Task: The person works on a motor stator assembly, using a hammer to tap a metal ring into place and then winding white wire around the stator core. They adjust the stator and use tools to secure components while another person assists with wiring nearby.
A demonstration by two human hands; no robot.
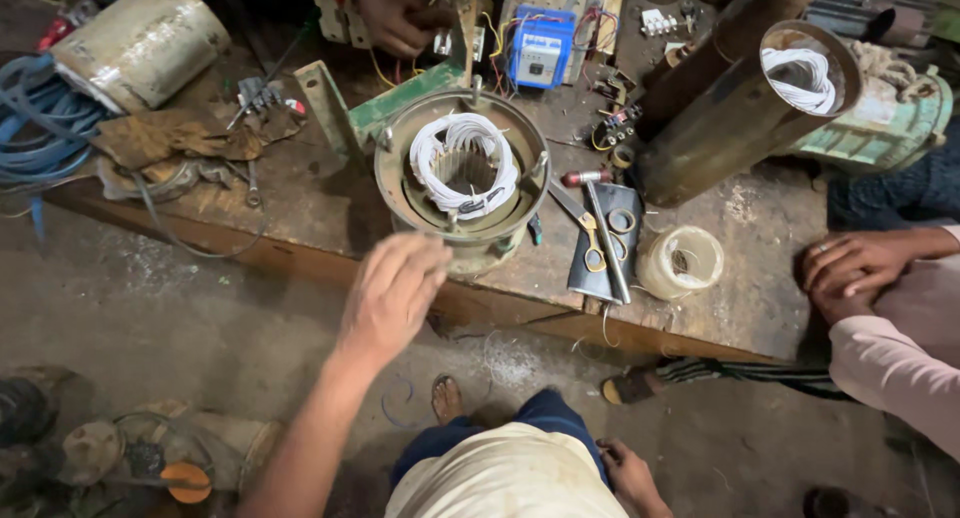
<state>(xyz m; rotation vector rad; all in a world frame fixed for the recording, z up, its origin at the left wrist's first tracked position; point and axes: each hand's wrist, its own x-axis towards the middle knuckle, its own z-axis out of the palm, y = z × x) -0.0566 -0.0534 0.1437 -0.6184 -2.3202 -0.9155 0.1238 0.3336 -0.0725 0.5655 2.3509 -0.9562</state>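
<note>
My left hand [392, 293] reaches over the near edge of the wooden workbench [300, 213], just short of the rim of a round motor stator [395, 183]. The stator stands upright and has white winding wire [462, 138] looped around its core. The hand holds nothing, with its fingers loosely apart and bent. My right hand [632, 475] hangs low beside my hip, away from the bench, with nothing in it.
Scissors [595, 250], a metal rod and a pale spool [682, 262] lie right of the stator. A long brown cylinder [720, 128], a blue meter box [540, 48], a metal drum [140, 43] and blue hose [40, 118] crowd the bench. Another person's hand [390, 16] works at the far side; a seated person's clasped hands [860, 268] rest at right.
</note>
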